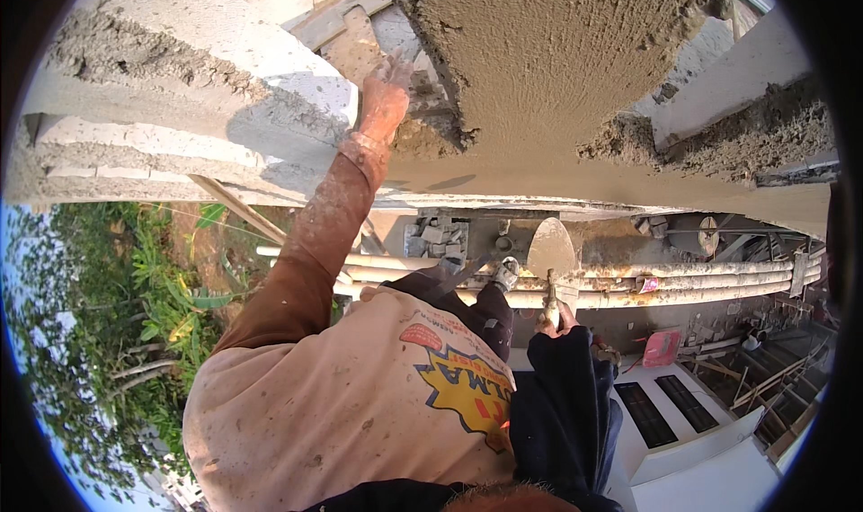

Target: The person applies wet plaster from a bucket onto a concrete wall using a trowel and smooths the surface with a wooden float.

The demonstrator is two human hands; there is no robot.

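Observation:
My left hand [385, 98] reaches forward to the broken edge of a wall opening, its fingers stretched out beside rough boards and pale masonry. It appears to rest there with nothing held, though the fingertips are partly hard to make out. Low at my right side, my right hand [562, 321] is closed round the handle of a trowel [551, 247]. The trowel's rounded blade points toward the wall and carries a pale grey film. Right of my left hand, the wall bears fresh wet grey plaster [557, 53] with ragged edges.
Scaffold poles [683, 283] run crosswise beneath me, high above the ground. A wooden prop [235, 208] slants at the left, near green plants [162, 287]. Broken blocks [436, 240] lie far below, and a red chair [662, 348] stands at the right by a white building [692, 449].

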